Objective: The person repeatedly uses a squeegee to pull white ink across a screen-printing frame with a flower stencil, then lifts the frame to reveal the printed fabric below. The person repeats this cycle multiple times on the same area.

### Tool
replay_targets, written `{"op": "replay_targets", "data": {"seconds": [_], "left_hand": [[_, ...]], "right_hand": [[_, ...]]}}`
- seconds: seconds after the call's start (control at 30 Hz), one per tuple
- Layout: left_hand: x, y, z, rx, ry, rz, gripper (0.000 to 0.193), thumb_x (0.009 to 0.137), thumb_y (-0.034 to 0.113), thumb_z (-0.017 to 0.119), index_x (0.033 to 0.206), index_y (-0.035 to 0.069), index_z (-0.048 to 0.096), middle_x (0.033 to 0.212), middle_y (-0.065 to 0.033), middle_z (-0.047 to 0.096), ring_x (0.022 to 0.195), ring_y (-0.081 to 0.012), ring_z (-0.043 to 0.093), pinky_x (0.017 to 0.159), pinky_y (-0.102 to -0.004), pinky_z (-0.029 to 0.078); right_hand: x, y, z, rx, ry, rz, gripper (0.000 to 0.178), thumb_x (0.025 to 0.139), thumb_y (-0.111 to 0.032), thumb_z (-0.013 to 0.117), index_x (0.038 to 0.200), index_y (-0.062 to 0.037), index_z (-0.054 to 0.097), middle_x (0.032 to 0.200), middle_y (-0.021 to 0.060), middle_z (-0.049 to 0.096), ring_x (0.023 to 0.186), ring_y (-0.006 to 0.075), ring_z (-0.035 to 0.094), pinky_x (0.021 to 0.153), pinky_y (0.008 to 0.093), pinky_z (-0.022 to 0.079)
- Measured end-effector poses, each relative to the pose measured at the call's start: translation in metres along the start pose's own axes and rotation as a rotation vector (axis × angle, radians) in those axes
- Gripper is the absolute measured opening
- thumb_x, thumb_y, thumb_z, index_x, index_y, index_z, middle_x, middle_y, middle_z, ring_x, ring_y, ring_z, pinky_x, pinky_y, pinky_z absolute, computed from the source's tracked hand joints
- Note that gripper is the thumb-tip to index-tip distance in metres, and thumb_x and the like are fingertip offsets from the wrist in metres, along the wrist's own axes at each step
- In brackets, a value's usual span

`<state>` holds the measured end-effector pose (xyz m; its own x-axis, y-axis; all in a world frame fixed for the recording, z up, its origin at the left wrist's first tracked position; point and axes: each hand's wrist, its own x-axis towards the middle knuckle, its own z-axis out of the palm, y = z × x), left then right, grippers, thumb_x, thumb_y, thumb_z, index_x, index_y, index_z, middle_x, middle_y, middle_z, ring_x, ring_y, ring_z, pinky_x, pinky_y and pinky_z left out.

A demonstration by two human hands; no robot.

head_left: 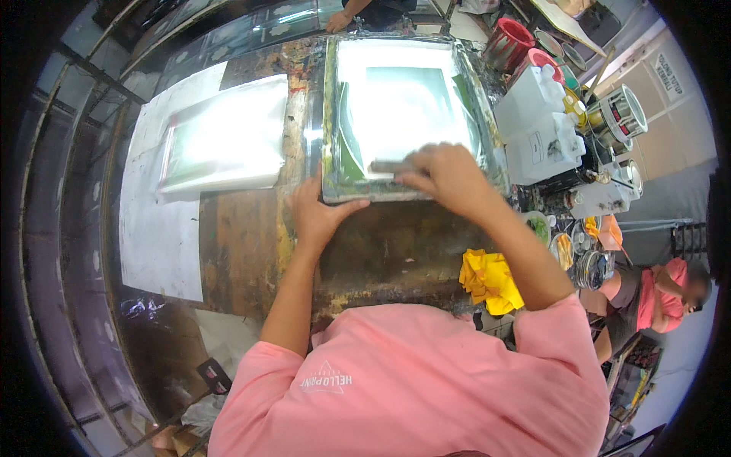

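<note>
A screen printing frame (330,145) with dark, ink-stained edges lies on the worn wooden table in front of me. Glare washes out much of its mesh, though green patches show along both sides. At its near left corner my left hand (318,215) grips the frame, the thumb stretched along the near edge and the fingers by the left side. My right hand (445,174) is closed around a squeegee (387,167), a narrow greyish bar over the near part of the mesh. How far the squeegee reaches under my fingers is hidden.
A glossy sheet-covered stack (225,141) sits on white paper (160,244) at the left. A crumpled yellow cloth (491,280) lies near my right forearm. White jugs (537,145), tins and a red bucket (510,42) crowd the right side. Another person's hand (337,21) appears beyond the table; someone sits far right.
</note>
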<state>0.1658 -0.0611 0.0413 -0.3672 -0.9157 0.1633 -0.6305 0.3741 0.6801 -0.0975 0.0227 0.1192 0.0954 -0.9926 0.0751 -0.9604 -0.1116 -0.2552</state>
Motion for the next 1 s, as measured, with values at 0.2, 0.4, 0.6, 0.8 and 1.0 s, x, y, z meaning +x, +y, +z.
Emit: {"op": "replay_targets", "data": {"seconds": [0.2,0.4,0.6,0.8,1.0], "left_hand": [[-0.008,-0.038,0.029,0.254,0.049,0.109,0.117,0.054,0.072,0.094,0.149,0.011,0.065,0.106,-0.006,0.058,0.109,-0.0272,0.054,0.102,-0.0465,0.03],[-0.009,-0.039,0.027,0.212,0.041,0.117,0.119,0.051,0.071,0.095,0.15,0.011,0.064,0.106,-0.0063,0.057,0.107,-0.027,0.053,0.1,-0.0464,0.03],[-0.006,-0.034,0.024,0.175,0.137,0.208,0.123,0.053,0.069,0.096,0.153,0.006,0.06,0.099,-0.007,0.063,0.096,-0.0247,0.055,0.095,-0.0416,0.035],[-0.007,-0.034,0.024,0.066,0.119,0.207,0.121,0.061,0.066,0.094,0.154,-0.001,0.056,0.085,-0.0072,0.067,0.085,-0.0236,0.058,0.089,-0.0394,0.04],[-0.011,-0.037,0.027,0.043,0.059,0.128,0.118,0.062,0.051,0.1,0.158,0.003,0.051,0.117,-0.0139,0.076,0.106,-0.0342,0.06,0.098,-0.0466,0.046]], "right_hand": [[-0.019,-0.001,0.061,-0.018,0.128,0.033,0.042,0.093,-0.04,0.077,0.122,-0.0099,0.075,0.106,0.0097,0.072,0.094,0.0314,0.068,0.078,0.044,0.057],[0.11,0.088,0.079,-0.129,0.272,0.036,0.041,0.096,-0.051,0.07,0.116,-0.0158,0.078,0.105,0.0095,0.071,0.098,0.0318,0.069,0.077,0.0459,0.058],[0.234,0.166,0.024,-0.026,0.039,0.029,0.054,0.097,-0.067,0.064,0.117,-0.0186,0.08,0.1,0.0119,0.074,0.098,0.0335,0.072,0.081,0.0474,0.056],[0.203,0.155,0.063,-0.208,0.313,-0.02,0.049,0.097,-0.06,0.067,0.116,-0.0162,0.079,0.103,0.009,0.072,0.098,0.0323,0.071,0.082,0.0481,0.057],[0.078,0.068,0.054,-0.207,0.164,0.007,0.045,0.101,-0.057,0.062,0.112,-0.0146,0.071,0.103,0.0111,0.07,0.097,0.0316,0.071,0.071,0.0491,0.061]]}}
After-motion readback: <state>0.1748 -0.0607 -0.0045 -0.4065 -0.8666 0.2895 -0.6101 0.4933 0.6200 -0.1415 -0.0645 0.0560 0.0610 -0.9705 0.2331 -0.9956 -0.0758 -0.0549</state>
